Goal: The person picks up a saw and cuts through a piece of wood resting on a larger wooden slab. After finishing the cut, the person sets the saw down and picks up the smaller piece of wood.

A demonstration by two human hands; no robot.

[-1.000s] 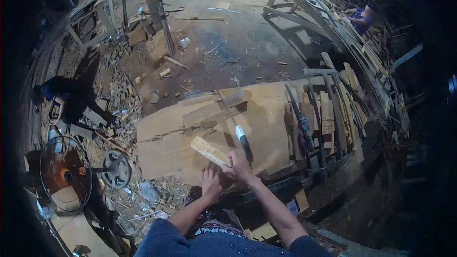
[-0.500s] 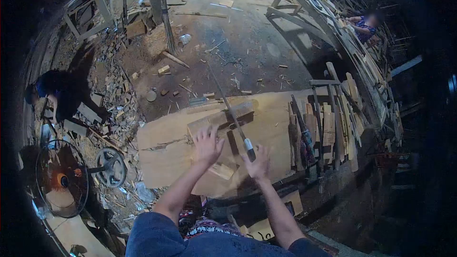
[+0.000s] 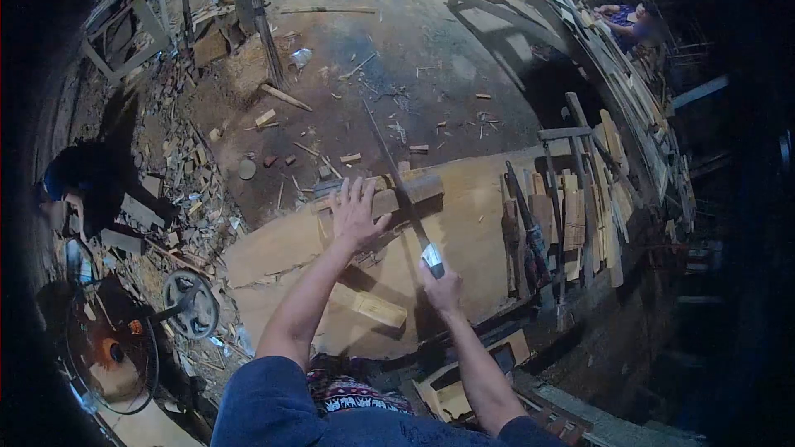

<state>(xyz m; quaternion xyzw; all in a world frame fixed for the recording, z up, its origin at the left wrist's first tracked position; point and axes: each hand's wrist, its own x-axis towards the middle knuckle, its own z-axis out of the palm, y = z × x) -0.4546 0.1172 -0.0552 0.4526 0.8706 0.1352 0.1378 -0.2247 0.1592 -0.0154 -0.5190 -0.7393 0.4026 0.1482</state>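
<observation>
My left hand (image 3: pixel 356 215) lies on a squared wooden block (image 3: pixel 424 189), its fingers stretched out and spread. The block rests on a broad, cracked wooden slab (image 3: pixel 472 236). Across the block slants a handsaw (image 3: pixel 383 147) with a long, narrow blade and a whitish piece by its dark handle. My right hand (image 3: pixel 442 290) is closed around that handle. The blade's tip points away from me; whether it has cut into the wood cannot be made out. A short pale wood piece (image 3: pixel 379 310) lies on the slab nearer my body.
Wood strips and tools (image 3: pixel 571 211) crowd the slab's right end. A fan (image 3: pixel 112 352) and a handwheel (image 3: pixel 192 305) are at left. Offcuts (image 3: pixel 178 153) litter the floor. One person (image 3: pixel 83 178) bends at left; another person (image 3: pixel 625 26) is beyond the long rack (image 3: pixel 571 37).
My right hand has closed around the saw's handle. My left hand has moved forward onto the block. The view has shifted slightly, and the person at left bends differently.
</observation>
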